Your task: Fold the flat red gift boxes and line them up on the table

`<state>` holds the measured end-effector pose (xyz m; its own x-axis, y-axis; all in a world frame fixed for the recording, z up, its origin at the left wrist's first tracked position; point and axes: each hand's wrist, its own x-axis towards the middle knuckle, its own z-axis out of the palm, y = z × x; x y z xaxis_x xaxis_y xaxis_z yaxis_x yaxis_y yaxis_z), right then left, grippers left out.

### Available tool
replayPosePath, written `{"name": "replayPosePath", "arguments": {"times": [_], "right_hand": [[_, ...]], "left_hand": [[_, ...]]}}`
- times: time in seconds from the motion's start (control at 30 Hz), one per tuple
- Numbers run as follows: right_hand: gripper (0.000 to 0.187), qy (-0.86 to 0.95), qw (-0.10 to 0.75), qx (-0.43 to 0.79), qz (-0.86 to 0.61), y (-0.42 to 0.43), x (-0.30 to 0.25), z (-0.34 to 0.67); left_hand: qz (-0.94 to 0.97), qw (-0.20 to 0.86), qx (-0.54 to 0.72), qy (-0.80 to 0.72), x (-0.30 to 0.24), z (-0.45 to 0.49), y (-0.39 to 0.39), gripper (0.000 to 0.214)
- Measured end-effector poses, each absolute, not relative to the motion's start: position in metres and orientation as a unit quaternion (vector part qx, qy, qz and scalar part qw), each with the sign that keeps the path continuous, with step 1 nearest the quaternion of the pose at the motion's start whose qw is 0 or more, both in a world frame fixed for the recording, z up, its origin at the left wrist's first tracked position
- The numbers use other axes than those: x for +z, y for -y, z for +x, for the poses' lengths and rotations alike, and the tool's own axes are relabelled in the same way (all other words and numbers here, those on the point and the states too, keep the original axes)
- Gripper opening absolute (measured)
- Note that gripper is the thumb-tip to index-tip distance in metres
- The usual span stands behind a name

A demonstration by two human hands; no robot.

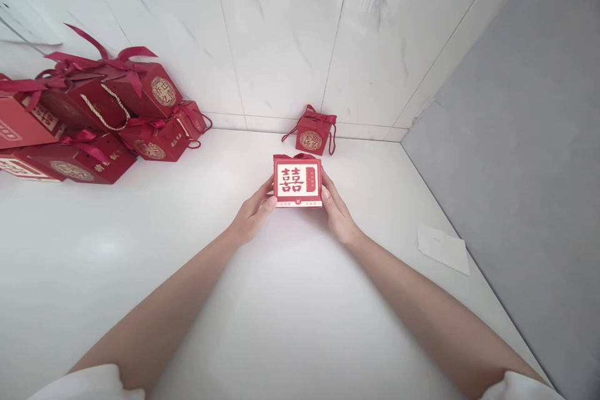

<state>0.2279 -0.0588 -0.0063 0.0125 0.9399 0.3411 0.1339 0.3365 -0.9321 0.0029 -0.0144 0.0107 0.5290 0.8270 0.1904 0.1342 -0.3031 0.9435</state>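
Note:
A small red gift box (297,181) with a white panel and a red double-happiness character stands on the white table (281,300), a little past the middle. My left hand (255,212) grips its left side, thumb on the lower front corner. My right hand (337,212) grips its right side, fingers curled behind the box. A red ribbon shows above the box's top edge. Behind it, near the wall, stands another small red box (315,132) with ribbon and cord handles.
A heap of several red gift boxes (94,119) with ribbons and rope handles lies at the far left. A white slip of paper (443,249) lies near the table's right edge. Marble wall behind, grey floor to the right.

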Motion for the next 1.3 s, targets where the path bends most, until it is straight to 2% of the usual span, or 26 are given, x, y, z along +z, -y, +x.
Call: {"name": "replayPosePath", "arguments": {"times": [0.2, 0.27, 0.37, 0.57, 0.73, 0.93, 1.2, 1.3], "right_hand": [[0.056, 0.650, 0.541, 0.322, -0.425, 0.063, 0.000, 0.229], [0.053, 0.684, 0.529, 0.278, -0.418, 0.066, 0.001, 0.229], [0.049, 0.723, 0.513, 0.205, -0.415, 0.070, 0.001, 0.226], [0.043, 0.750, 0.502, 0.163, -0.399, 0.071, 0.005, 0.226], [0.047, 0.736, 0.500, 0.207, -0.406, 0.073, 0.009, 0.226], [0.076, 0.793, 0.441, 0.177, -0.380, 0.073, 0.004, 0.223], [0.073, 0.792, 0.438, 0.202, -0.374, 0.069, 0.006, 0.224], [0.078, 0.762, 0.464, 0.247, -0.378, 0.069, 0.004, 0.224]], "left_hand": [[0.617, 0.523, 0.432, -0.399, 0.005, 0.003, 0.010, 0.079], [0.593, 0.529, 0.443, -0.416, 0.003, 0.002, 0.006, 0.075], [0.614, 0.539, 0.426, -0.389, 0.002, 0.000, 0.003, 0.075], [0.682, 0.512, 0.366, -0.373, 0.007, 0.001, 0.007, 0.098], [0.644, 0.541, 0.373, -0.392, 0.009, -0.001, 0.004, 0.079], [0.650, 0.576, 0.356, -0.345, 0.000, -0.013, -0.005, 0.070], [0.664, 0.576, 0.356, -0.318, -0.006, -0.014, -0.008, 0.063], [0.682, 0.553, 0.370, -0.303, -0.004, -0.011, -0.005, 0.064]]}}
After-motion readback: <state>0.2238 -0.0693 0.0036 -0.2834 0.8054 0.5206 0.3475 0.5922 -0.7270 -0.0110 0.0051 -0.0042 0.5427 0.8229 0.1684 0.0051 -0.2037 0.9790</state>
